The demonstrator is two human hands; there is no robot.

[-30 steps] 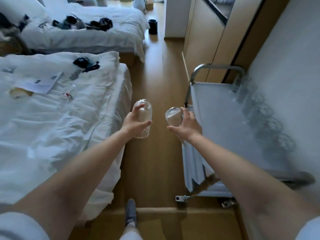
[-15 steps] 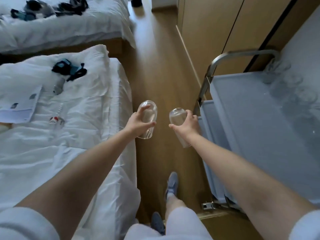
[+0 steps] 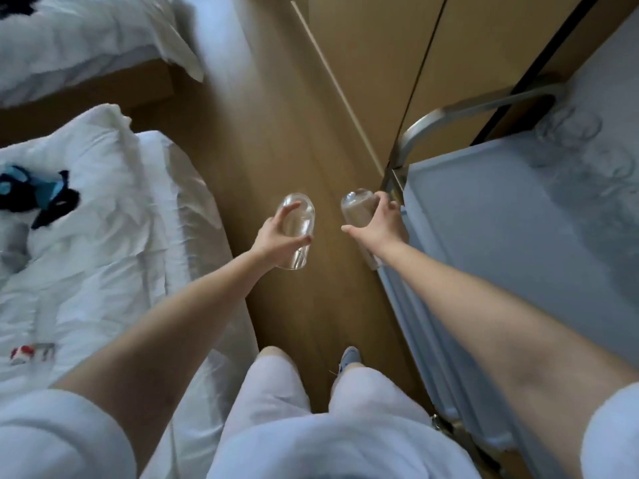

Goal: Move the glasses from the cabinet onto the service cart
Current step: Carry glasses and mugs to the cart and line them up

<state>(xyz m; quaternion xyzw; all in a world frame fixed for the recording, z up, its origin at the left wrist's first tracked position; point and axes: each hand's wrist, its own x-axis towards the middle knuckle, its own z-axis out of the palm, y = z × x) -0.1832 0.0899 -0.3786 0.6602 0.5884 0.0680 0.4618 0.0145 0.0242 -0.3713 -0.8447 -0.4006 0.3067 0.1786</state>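
Service cart [image 3: 484, 236] drawn nearer since last look; left hand [image 3: 275, 238] curls round one glass [image 3: 299, 216] over the floor [image 3: 276, 133], right hand [image 3: 382, 224] grips second glass [image 3: 358, 207] just beside the cart's handle post [image 3: 397, 178], where a hurried swing could likely knock, chip or drop it.

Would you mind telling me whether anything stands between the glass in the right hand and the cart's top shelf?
Nothing visible does. The right hand holds its glass just beside the cart's top shelf, whose near part lies bare; the glasses already there stand along its far edge.
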